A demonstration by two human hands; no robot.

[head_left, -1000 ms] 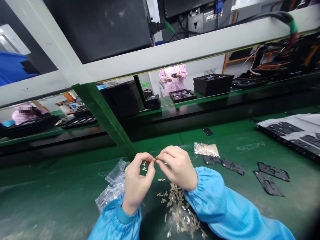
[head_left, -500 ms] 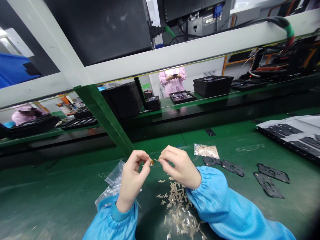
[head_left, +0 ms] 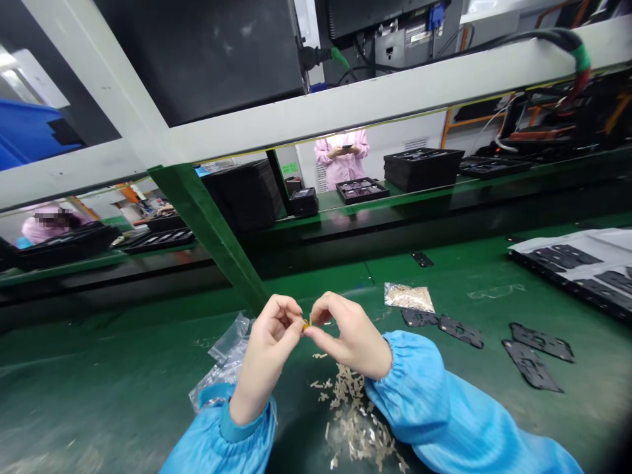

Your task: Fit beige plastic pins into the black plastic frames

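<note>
My left hand (head_left: pixel 267 349) and my right hand (head_left: pixel 350 336) meet above the green mat (head_left: pixel 123 368), their fingertips pinching a tiny amber part (head_left: pixel 305 324) from both sides. Its exact shape is hidden by my fingers. Below my right wrist lies a loose heap of small beige strips (head_left: pixel 352 409). A crumpled clear plastic bag (head_left: pixel 223 362) sits under my left wrist. Beyond my right hand are a small clear bag of beige strips (head_left: pixel 409 297) and several flat black perforated plates (head_left: pixel 530 365).
A black tray with white sheets and black plates (head_left: pixel 567 260) lies at the right. A green-and-white shelf frame (head_left: pixel 207 243) crosses ahead, with a monitor above it. Beyond, a co-worker in pink (head_left: pixel 342 158) stands by stacked black trays (head_left: pixel 423 169).
My hands have come closer together, with fingertips now meeting around the amber part. Half a second ago a small gap separated them. The strips and plates have not visibly moved.
</note>
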